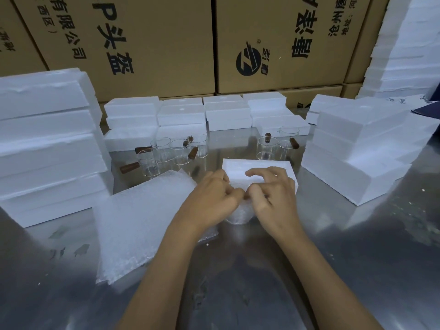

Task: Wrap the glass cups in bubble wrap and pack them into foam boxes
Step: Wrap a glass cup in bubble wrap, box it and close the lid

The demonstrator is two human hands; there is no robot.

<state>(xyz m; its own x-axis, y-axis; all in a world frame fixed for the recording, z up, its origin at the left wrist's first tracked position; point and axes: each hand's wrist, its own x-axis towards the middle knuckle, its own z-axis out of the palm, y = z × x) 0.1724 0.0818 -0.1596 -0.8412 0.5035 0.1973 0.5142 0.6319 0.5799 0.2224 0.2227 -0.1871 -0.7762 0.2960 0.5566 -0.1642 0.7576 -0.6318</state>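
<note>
Our left hand [215, 196] and right hand [269, 194] together pinching one bubble-wrapped cup [239, 214], six bare glass cups [177, 151] toward table's [333, 270] far edge, one foam box [257, 169] just beyond our hands.

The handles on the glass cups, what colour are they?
Dark brown, wood-like handles, clearest in the head view.

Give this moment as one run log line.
step: wrapping | left hand, right hand: grip bubble-wrapped cup | foam box: behind hands
</note>
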